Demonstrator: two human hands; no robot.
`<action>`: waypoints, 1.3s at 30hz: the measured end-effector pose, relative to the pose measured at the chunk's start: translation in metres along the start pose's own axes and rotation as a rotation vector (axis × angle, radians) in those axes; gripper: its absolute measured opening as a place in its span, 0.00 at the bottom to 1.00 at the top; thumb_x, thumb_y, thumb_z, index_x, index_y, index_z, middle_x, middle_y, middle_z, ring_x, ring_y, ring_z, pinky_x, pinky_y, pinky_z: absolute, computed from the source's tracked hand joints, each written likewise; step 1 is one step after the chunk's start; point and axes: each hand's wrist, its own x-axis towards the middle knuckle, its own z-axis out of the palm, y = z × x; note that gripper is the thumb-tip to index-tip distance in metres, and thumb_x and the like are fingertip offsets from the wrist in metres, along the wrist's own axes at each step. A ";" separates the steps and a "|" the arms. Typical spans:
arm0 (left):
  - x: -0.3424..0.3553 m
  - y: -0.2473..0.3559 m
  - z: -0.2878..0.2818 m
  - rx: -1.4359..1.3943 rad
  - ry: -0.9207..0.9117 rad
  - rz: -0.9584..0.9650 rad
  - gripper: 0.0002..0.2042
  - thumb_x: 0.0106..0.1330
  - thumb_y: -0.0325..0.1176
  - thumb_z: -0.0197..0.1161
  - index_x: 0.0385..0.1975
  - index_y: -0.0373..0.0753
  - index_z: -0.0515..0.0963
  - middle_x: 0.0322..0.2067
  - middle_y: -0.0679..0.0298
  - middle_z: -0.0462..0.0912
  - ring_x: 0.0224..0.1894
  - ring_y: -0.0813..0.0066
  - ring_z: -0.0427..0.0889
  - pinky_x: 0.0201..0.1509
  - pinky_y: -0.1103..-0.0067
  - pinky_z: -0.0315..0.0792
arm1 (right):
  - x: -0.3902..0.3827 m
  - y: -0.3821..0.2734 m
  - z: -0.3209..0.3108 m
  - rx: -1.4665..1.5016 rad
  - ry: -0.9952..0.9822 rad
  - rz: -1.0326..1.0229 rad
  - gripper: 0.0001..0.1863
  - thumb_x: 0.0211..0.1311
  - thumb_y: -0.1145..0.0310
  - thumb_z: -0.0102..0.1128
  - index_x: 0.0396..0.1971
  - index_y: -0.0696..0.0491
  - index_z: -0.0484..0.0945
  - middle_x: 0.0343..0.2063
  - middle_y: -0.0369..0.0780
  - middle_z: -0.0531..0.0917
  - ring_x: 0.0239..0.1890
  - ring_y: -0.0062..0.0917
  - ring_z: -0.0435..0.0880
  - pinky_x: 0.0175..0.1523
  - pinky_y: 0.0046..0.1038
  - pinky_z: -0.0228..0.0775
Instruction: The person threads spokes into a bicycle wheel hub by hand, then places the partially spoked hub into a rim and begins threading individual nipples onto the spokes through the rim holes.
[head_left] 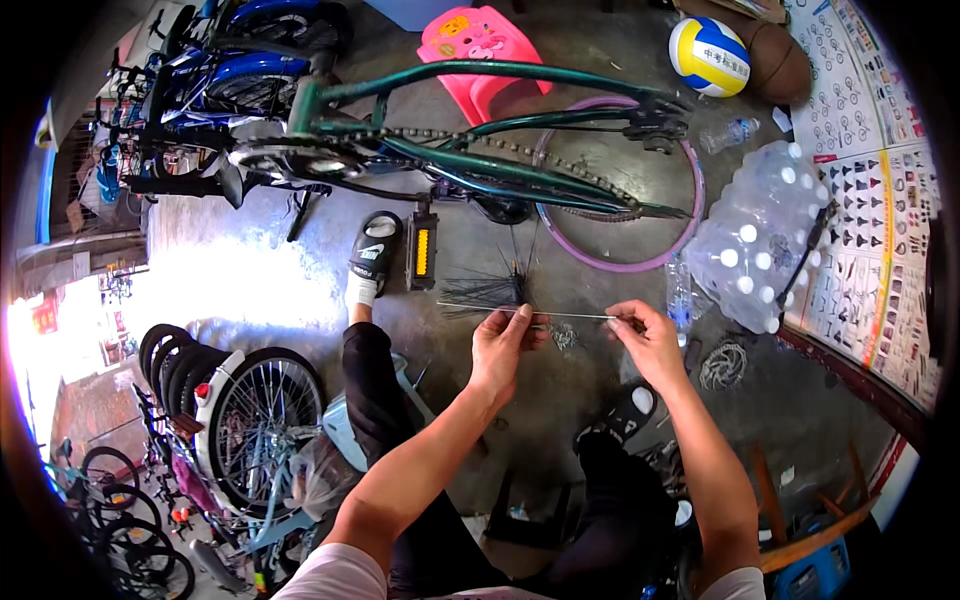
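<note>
A thin silver bicycle spoke [578, 317] lies level between my hands, above the floor. Pinched between thumb and fingers, its left part is in my left hand [500, 350], and a length sticks out past that hand. The fingertips of my right hand [648, 345] close on its right end. Just beyond my left hand, a bunch of black spokes [480, 290] fans out on the floor around a dark upright part, perhaps a hub. A pile of small metal bits [564, 336] lies below the spoke, between my hands. Farther off lies a purple wheel rim [620, 267].
A green bicycle frame [440, 68] with chain and pedal [422, 250] spans the far side. Bagged bottles [760, 230] and a metal disc [723, 366] lie to the right. A pink stool [480, 45] and a ball [708, 57] are behind. Bicycles [265, 430] crowd the left.
</note>
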 end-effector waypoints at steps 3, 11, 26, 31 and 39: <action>0.050 0.082 -0.053 0.156 0.020 0.299 0.09 0.74 0.38 0.66 0.35 0.40 0.80 0.36 0.60 0.89 0.31 0.76 0.84 0.37 0.78 0.77 | 0.083 -0.001 0.086 0.231 -0.020 -0.279 0.08 0.68 0.75 0.64 0.45 0.57 0.83 0.31 0.34 0.87 0.34 0.15 0.85 0.40 0.20 0.76; 0.034 0.038 -0.043 0.111 -0.091 0.520 0.11 0.75 0.39 0.62 0.46 0.37 0.79 0.41 0.60 0.86 0.34 0.76 0.82 0.40 0.76 0.76 | 0.051 0.028 0.064 0.135 0.065 -0.538 0.08 0.68 0.75 0.65 0.44 0.58 0.84 0.31 0.34 0.87 0.33 0.16 0.84 0.40 0.22 0.75; -0.135 -0.001 -0.076 -0.329 -0.283 0.599 0.13 0.75 0.37 0.64 0.53 0.40 0.76 0.45 0.60 0.86 0.38 0.75 0.84 0.42 0.77 0.78 | -0.147 -0.040 0.079 0.135 0.012 -0.532 0.09 0.66 0.75 0.64 0.44 0.60 0.84 0.33 0.37 0.88 0.36 0.18 0.86 0.43 0.23 0.77; -0.158 -0.003 -0.093 -0.327 -0.410 0.674 0.14 0.77 0.33 0.59 0.57 0.37 0.74 0.52 0.57 0.84 0.44 0.72 0.86 0.47 0.75 0.80 | -0.157 -0.025 0.114 0.207 0.012 -0.540 0.10 0.66 0.74 0.65 0.45 0.60 0.85 0.33 0.38 0.89 0.35 0.17 0.86 0.42 0.22 0.76; -0.158 0.007 -0.118 -0.443 -0.284 0.641 0.11 0.76 0.31 0.60 0.53 0.36 0.75 0.49 0.55 0.85 0.44 0.70 0.87 0.49 0.73 0.82 | -0.144 -0.040 0.139 0.036 -0.001 -0.624 0.10 0.66 0.73 0.66 0.44 0.60 0.85 0.33 0.37 0.89 0.34 0.17 0.86 0.39 0.21 0.74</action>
